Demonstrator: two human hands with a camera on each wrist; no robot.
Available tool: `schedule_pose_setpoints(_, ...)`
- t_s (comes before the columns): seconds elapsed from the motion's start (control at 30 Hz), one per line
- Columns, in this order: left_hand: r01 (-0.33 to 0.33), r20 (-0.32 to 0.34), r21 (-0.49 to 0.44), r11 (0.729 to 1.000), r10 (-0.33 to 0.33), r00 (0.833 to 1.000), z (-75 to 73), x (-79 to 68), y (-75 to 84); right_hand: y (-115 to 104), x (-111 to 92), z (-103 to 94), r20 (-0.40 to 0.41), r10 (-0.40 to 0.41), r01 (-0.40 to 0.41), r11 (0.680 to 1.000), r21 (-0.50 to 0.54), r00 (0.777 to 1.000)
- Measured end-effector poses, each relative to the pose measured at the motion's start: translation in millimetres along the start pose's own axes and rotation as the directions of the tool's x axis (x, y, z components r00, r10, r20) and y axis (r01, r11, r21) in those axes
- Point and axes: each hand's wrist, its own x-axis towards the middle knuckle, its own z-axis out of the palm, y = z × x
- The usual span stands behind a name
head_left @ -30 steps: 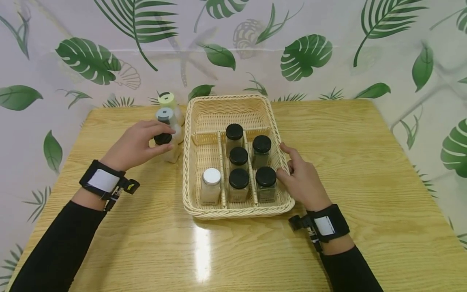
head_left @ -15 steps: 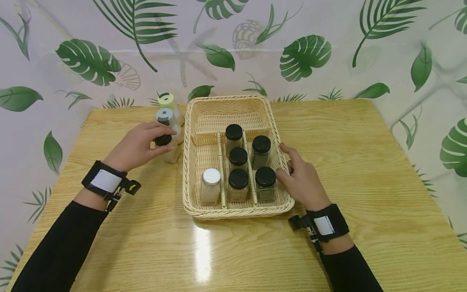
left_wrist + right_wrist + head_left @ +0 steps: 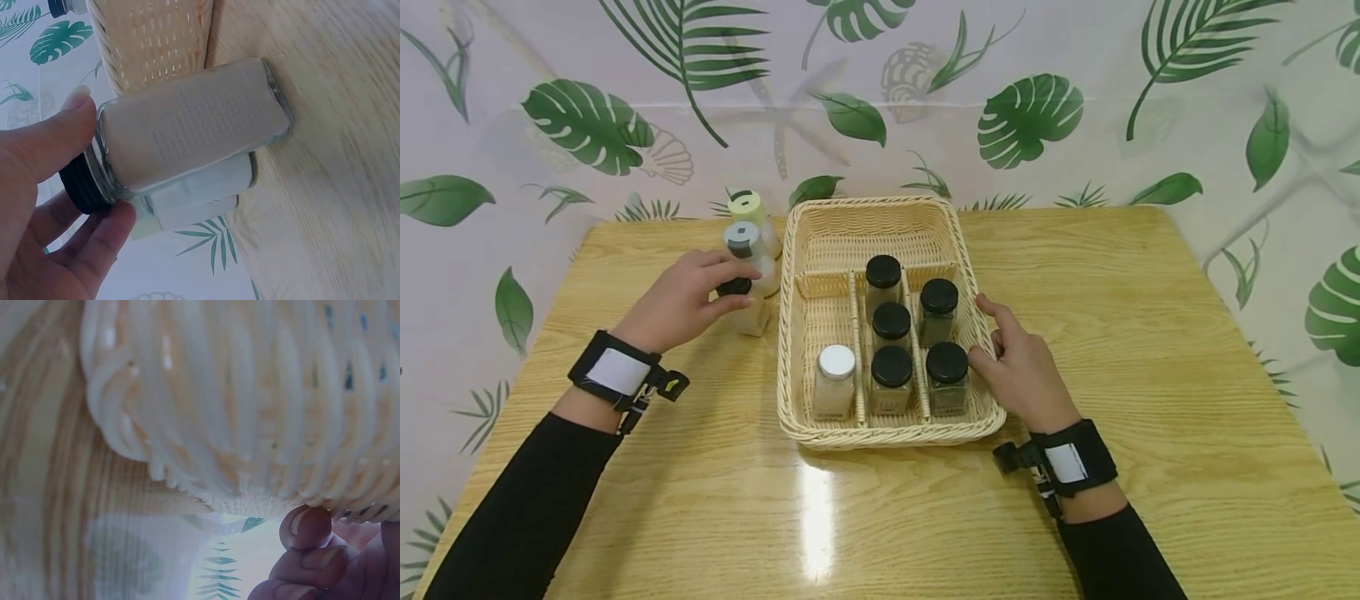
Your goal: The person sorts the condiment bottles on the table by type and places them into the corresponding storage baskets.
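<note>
My left hand (image 3: 681,296) pinches the black lid (image 3: 81,184) of a square glass jar (image 3: 194,122) filled with pale powder, thumb on one side and fingers on the other. This jar stands on the table left of a wicker basket (image 3: 887,439), its lid partly hidden by my fingers in the head view. At the basket's right side, my right hand (image 3: 1030,379) grips the rim, thumb at the edge. In the right wrist view its curled fingertips (image 3: 306,528) lie against the outer weave. Inside the basket stand several black-lidded jars (image 3: 891,367) and one white-capped jar (image 3: 835,383).
Behind the held jar stand a shaker with a grey-blue lid (image 3: 742,237) and one with a yellow-green lid (image 3: 745,206), close to the basket's left wall. Dividers (image 3: 856,350) split the basket into compartments. A leaf-patterned backdrop (image 3: 925,125) rises behind the wooden table (image 3: 1112,275).
Hardly anything differs. My left hand has shifted very slightly on the jar's lid, and the view has drifted a little. The right hand and the basket stay in place.
</note>
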Motion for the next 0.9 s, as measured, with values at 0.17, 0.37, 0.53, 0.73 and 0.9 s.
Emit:
schedule_pose_setpoints(0.17,0.009,0.009,0.007,1.0,-0.009,1.0,-3.1,-2.1,1.5,0.1,0.2,0.3,0.003,0.003,-0.003,1.0,0.002,1.0)
schedule_pose_setpoints(0.37,0.017,0.016,0.016,1.0,-0.018,1.0,-8.4,-2.0,6.2,0.9,0.6,0.6,-0.009,-0.002,0.002,1.0,-0.008,1.0)
schedule_pose_setpoints(0.53,0.007,0.009,0.019,1.0,-0.007,1.0,-13.4,-0.3,11.2,0.7,0.8,0.9,-0.008,-0.007,0.007,1.0,-0.015,1.0)
schedule_pose_setpoints(0.73,-0.011,0.01,0.026,1.0,0.011,1.0,-18.5,3.5,17.8,0.3,0.1,0.8,-0.001,0.003,-0.003,1.0,-0.011,1.0)
schedule_pose_setpoints(0.9,-0.036,-0.007,0.03,0.999,0.036,0.999,-23.7,7.7,24.1,0.3,0.1,-0.1,0.005,-0.009,0.009,1.0,-0.012,1.0)
